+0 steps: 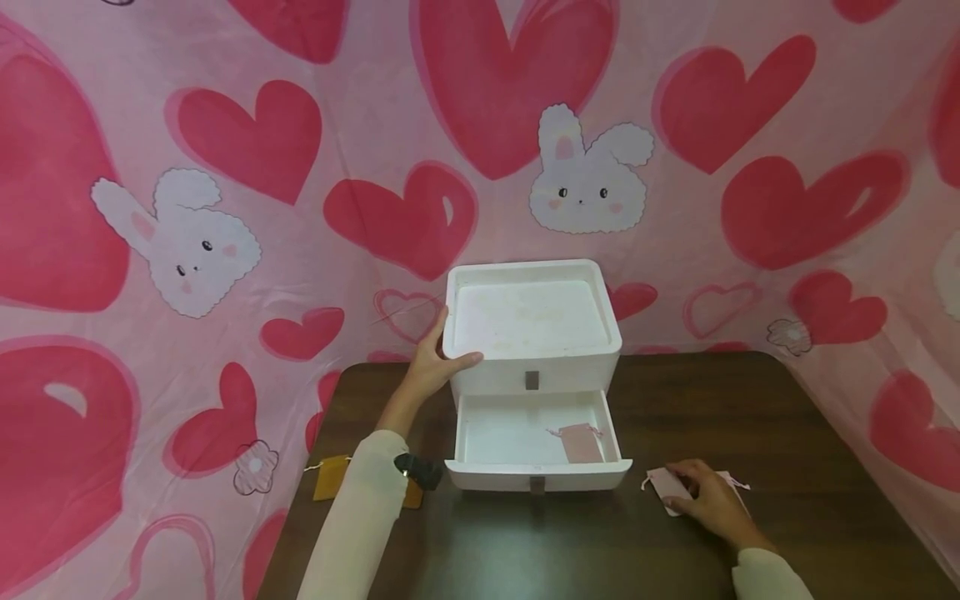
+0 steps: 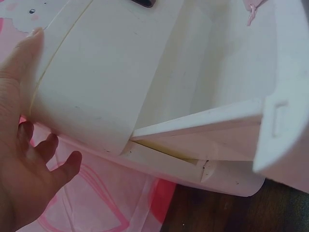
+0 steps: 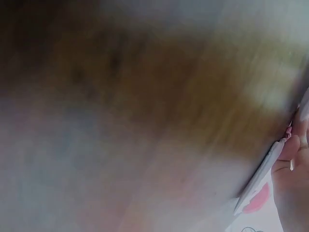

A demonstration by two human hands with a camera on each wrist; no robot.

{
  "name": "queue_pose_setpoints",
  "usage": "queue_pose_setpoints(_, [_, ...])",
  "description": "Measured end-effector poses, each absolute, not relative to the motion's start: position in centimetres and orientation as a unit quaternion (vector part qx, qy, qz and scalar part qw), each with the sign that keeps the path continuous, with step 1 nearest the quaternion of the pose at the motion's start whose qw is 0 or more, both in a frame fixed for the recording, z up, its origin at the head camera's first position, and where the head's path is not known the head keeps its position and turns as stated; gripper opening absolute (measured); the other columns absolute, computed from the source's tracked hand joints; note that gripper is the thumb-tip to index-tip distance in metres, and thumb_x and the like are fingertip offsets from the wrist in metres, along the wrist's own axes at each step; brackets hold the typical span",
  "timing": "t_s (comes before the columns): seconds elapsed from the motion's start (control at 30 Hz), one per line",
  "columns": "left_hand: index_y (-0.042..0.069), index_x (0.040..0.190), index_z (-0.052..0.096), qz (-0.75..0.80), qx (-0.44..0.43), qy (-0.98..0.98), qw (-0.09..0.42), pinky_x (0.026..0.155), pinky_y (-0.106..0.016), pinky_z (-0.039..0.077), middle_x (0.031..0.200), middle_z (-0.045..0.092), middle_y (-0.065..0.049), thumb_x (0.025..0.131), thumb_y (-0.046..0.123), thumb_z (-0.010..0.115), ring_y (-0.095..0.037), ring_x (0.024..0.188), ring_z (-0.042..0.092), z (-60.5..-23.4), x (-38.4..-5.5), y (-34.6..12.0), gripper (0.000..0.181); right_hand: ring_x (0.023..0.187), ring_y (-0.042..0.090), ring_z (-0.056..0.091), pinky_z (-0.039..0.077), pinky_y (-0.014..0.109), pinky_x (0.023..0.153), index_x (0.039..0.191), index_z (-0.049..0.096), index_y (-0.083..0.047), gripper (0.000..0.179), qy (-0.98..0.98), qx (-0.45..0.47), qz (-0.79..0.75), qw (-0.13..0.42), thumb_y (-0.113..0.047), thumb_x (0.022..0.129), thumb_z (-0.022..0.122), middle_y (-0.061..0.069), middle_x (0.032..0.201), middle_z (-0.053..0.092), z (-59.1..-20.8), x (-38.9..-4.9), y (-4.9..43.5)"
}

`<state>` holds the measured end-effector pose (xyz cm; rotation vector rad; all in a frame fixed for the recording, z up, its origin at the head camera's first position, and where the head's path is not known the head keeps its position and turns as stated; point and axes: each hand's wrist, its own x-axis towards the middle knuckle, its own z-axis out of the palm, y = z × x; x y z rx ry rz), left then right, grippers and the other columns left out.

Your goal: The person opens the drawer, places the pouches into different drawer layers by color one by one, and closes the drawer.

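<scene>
Cream sleeves [image 1: 356, 517] lie nearest; the right hand [image 1: 711, 502] pinches a pink pouch [image 1: 663, 484] on the bench [image 1: 765, 417], to the right of a white cabinet [image 1: 573, 372]. The left hand [image 1: 433, 367], fingers apart, touches the cabinet's left side. Another pouch [image 1: 581, 446] lies in its open lower drawer [image 1: 495, 472], right side.

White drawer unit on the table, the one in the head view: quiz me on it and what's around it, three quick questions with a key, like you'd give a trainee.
1. True or false: the upper drawer is pulled out.

2. Multiple choice: what colour is the pouch that the right hand touches?
A) mustard
B) pink
C) green

3. Short answer: what lies inside the open lower drawer?

Key:
1. False; it is shut.
2. B.
3. A pink drawstring pouch.
</scene>
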<state>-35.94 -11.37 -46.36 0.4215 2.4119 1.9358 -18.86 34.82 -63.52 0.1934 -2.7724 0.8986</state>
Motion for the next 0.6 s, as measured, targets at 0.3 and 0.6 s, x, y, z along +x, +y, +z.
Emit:
queue_pose_setpoints(0.3, [0.033, 0.164, 0.015, 0.62, 0.139, 0.772, 0.01, 0.113, -0.052, 0.048, 0.157, 0.044, -0.009, 0.082, 0.019, 0.085, -0.029, 0.127, 0.052, -46.28, -35.86, -11.36, 0.109, 0.066, -0.009, 0.043, 0.039, 0.02, 0.055, 0.094, 0.076, -0.004, 0.025, -0.927, 0.102, 0.336, 0.13, 0.0, 0.07, 0.085, 0.006, 0.088, 0.068, -63.72, -18.74, 34.56])
queue_pose_setpoints(0.6, [0.03, 0.164, 0.015, 0.615, 0.147, 0.775, 0.004, 0.114, -0.052, 0.047, 0.159, 0.042, -0.008, 0.082, 0.019, 0.085, -0.03, 0.129, 0.052, -46.24, -35.81, -11.36, 0.108, 0.058, -0.009, 0.042, 0.038, 0.021, 0.048, 0.083, 0.077, -0.005, 0.013, -0.916, 0.092, 0.364, 0.139, 0.003, 0.074, 0.082, -0.01, 0.067, 0.062, -63.8, -18.79, 34.11])
